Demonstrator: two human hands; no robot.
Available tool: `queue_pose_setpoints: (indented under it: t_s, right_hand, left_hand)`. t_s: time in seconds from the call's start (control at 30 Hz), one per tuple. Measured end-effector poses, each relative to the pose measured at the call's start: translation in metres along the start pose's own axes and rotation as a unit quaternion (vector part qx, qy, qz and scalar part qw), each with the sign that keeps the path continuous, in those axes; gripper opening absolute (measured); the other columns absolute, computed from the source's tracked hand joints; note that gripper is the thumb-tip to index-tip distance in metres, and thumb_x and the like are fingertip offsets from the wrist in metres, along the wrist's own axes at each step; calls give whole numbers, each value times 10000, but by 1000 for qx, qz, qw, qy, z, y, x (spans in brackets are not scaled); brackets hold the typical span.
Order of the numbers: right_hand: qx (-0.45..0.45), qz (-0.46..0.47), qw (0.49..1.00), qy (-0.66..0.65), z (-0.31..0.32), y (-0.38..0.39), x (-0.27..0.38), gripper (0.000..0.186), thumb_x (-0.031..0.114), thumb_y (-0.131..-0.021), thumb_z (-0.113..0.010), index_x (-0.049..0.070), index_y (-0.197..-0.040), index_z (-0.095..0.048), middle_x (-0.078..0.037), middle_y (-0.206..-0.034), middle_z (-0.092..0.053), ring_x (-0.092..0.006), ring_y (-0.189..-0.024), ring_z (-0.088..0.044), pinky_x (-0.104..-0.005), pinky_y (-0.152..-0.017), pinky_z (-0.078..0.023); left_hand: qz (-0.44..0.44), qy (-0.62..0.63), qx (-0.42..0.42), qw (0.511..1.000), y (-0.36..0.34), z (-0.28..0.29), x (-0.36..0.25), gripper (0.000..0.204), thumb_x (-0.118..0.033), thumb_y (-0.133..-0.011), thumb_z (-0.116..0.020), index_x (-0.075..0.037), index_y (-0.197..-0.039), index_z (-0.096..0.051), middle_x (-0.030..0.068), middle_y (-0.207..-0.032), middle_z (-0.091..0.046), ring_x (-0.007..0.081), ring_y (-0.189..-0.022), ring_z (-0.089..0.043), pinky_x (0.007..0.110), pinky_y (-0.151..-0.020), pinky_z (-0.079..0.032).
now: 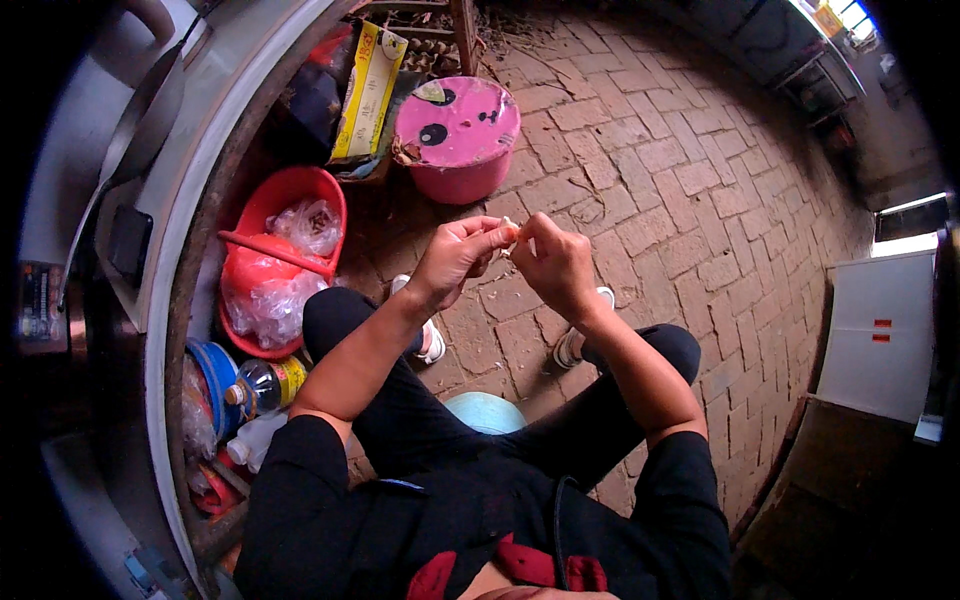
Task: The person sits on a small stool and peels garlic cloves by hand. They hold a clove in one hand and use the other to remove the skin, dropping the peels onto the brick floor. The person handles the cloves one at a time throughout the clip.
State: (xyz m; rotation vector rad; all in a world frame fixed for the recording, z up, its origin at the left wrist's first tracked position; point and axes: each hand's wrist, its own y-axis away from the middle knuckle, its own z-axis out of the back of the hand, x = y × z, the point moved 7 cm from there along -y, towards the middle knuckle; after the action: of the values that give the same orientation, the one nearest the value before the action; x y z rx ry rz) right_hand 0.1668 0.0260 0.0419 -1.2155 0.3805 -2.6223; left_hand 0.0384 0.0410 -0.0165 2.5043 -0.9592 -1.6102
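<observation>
Reddish brick floor (690,260) is seen below in the head view. Above it, a small whitish piece (507,221) is pinched between the thumb and finger of the left hand (455,258); its exact kind cannot be told. By the right hand (556,262), with fingers bent, the piece is met from the other side, but whether it is also gripped there cannot be told. Plastic bags (272,292) are contained in a red basket (262,205) at the left.
</observation>
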Motion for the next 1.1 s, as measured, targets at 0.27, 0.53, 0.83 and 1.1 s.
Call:
queue_pose_setpoints:
  t_s: [0.27, 0.53, 0.83, 1.1]
  right_hand:
    - [-14, 37, 999, 4, 8, -1, -2, 114, 149, -748, -620, 79, -751, -531, -160, -577, -566, -339, -551, -607, -424, -488, -464]
    - [-14, -29, 997, 70, 16, -8, -22, 107, 171, -806, -607, 90, -816, -538, -140, -566, -571, -339, -563, -614, -417, -488, -460]
    - [32, -42, 999, -14, 2, 2, -6, 121, 183, -819, -630, 110, -908, -595, -132, -577, -582, -310, -565, -625, -396, -491, -462]
    - [-27, -5, 999, 19, 3, 6, 4, 114, 186, -795, -662, 106, -858, -609, -124, -624, -616, -283, -539, -622, -378, -477, -467]
  left_hand:
    - [15, -48, -12, 999, 0, 6, 1, 177, -152, -853, -636, -52, -997, -661, -73, -724, -582, -13, -503, -351, 163, -442, -247]
    - [32, 34, 14, 999, 0, 3, -1, 237, -125, -855, -600, -17, -1065, -625, -49, -794, -606, -18, -529, -389, 137, -444, -276]
    - [14, 75, 17, 997, 1, 4, -7, 257, -106, -869, -573, -25, -1113, -565, -50, -840, -606, -26, -552, -408, 137, -451, -307]
    - [-3, 123, -12, 992, -2, 8, 3, 228, -88, -868, -589, -46, -1091, -573, -64, -801, -566, -14, -538, -381, 143, -442, -297]
